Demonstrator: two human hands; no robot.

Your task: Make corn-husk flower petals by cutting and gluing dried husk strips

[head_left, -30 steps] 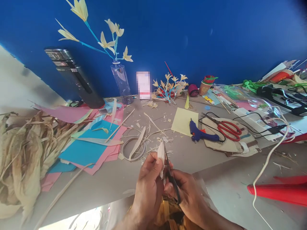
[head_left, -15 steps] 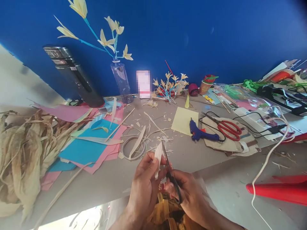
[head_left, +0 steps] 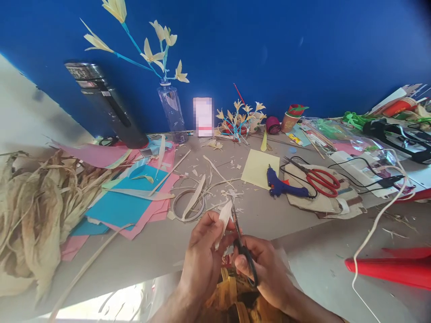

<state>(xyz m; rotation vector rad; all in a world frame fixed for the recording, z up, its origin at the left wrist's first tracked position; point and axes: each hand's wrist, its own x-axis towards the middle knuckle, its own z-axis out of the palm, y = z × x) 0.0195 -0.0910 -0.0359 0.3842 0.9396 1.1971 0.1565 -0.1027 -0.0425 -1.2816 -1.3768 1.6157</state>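
Between the thumb and fingers of my left hand [head_left: 202, 246] is a pale, pointed strip of dried husk [head_left: 225, 215], tip up. My right hand [head_left: 266, 269] grips black-handled scissors [head_left: 247, 258], their blades pointing up along the strip's right edge. Whether the blades touch the strip I cannot tell. Just beyond my hands, small pale scraps [head_left: 232, 193] lie on the grey table [head_left: 161, 255]. A roll of tape [head_left: 177, 206] rests left of them, with another husk strip [head_left: 195, 197] across it.
Dried husks [head_left: 33, 224] pile up at the left beside blue paper [head_left: 121, 206] and pink paper. A blue glue gun [head_left: 286, 186] and red-handled scissors [head_left: 325, 181] lie to the right. Behind stand a plastic bottle [head_left: 171, 107] holding husk flowers and a black flask [head_left: 107, 107].
The husk strip in my left hand now leans more to the right. The scissors have shifted slightly right with my right hand. The whole view has moved a little.
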